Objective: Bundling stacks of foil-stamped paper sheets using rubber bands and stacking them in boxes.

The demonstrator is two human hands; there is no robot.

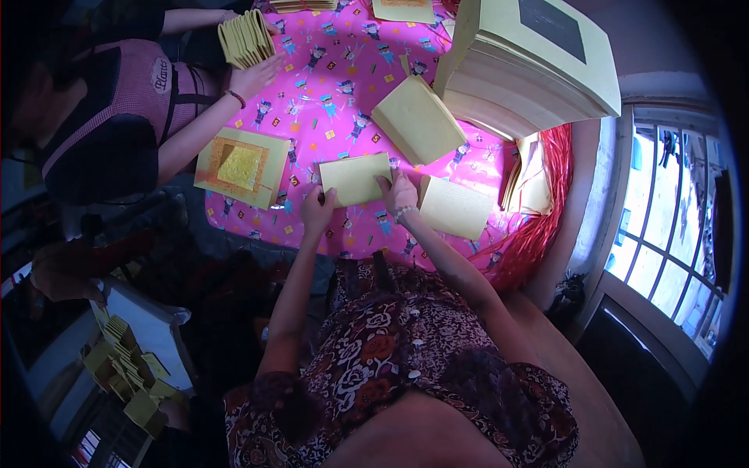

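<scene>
Between my hands lies a pale yellow paper sheet (355, 178), oblong and apparently folded, low over the pink tablecloth. My left hand (316, 210) pinches its lower left corner. At the right end, my right hand (400, 195) grips the edge with the thumb on top. Just right of that hand is another yellow sheet or thin stack (456, 209). Beyond it rests a thicker yellow paper stack (419, 121), set at a slant. Left of my left hand lies a yellow sheet with a gold and orange square (240, 168).
A tall block of yellow paper (538, 58) stands at the far right. Red plastic strands (558, 203) hang along the table's right edge. At left, a person holds a fanned bundle of folded yellow papers (248, 39). Another person handles folded papers (129, 366) at lower left.
</scene>
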